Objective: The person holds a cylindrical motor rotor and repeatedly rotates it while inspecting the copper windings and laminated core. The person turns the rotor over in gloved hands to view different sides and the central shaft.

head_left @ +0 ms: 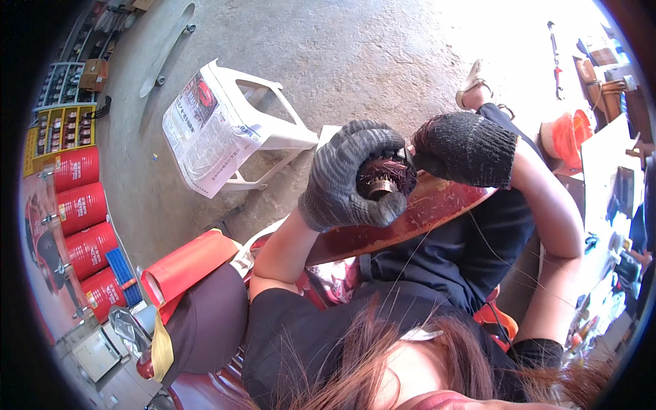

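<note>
My left hand [335, 179], in a grey-and-black striped knit glove, wraps round a motor armature [386, 179]. Dark reddish copper windings and a brass-coloured ring show on the armature's upturned end; the fingers cover its sides. Close against its right side is my right hand [467, 149], in a dark knit glove. Its fingers are curled closed, and whatever may be between them is hidden. Both hands are above a worn, dark red wooden board [403, 222] lying across my lap.
Ahead on the left stands a white plastic stool [287, 139] with a newspaper [205, 133] on it. Red drums [76, 210] line the far left. A red box [191, 263] and dark cap [212, 321] sit by my left elbow. An orange bucket [560, 137] stands at right.
</note>
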Available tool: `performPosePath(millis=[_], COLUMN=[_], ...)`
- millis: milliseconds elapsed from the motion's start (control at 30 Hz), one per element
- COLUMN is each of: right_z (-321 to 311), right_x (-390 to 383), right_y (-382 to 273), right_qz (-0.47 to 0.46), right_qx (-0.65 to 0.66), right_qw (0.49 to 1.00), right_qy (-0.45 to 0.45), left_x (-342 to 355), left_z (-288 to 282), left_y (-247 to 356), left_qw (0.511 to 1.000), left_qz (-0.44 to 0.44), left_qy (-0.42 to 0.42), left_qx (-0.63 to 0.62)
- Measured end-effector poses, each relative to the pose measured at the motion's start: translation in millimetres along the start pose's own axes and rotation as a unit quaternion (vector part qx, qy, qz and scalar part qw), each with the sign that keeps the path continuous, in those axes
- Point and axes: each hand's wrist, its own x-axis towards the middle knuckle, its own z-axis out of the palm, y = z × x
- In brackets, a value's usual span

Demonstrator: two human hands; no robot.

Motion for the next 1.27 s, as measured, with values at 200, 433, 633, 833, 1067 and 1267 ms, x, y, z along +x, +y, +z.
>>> performPosePath(millis=[200,433,633,833,1067,1267], right_z=[-2,-7,20,62,85,71], right_x=[-15,-6,-14,-10,-6,-10], right_y=[9,13,-16,-23,-34,-46], right_qz=[-0.055,-0.083,-0.024,-0.167,-0.182,-0.068], right_qx=[0.009,0.153,0.446,0.64,0.665,0.671], right_qw=[0.998,0.94,0.788,0.656,0.701,0.729], right_qy=[-0.015,-0.292,-0.423,-0.362,-0.18,-0.118], left_x=[1,-5,-7,-1,-2,-4], left_z=[3,10,4,2,-3,-7], left_y=[-5,-10,-16,-15,-31,-36], left_qw=[0.987,0.965,0.879,0.673,0.64,0.633], left_qz=[0.106,0.024,-0.234,-0.404,-0.435,-0.477], left_qy=[0.034,0.259,0.241,0.266,0.224,0.28], left_qx=[0.117,-0.015,-0.337,-0.56,-0.593,-0.542])
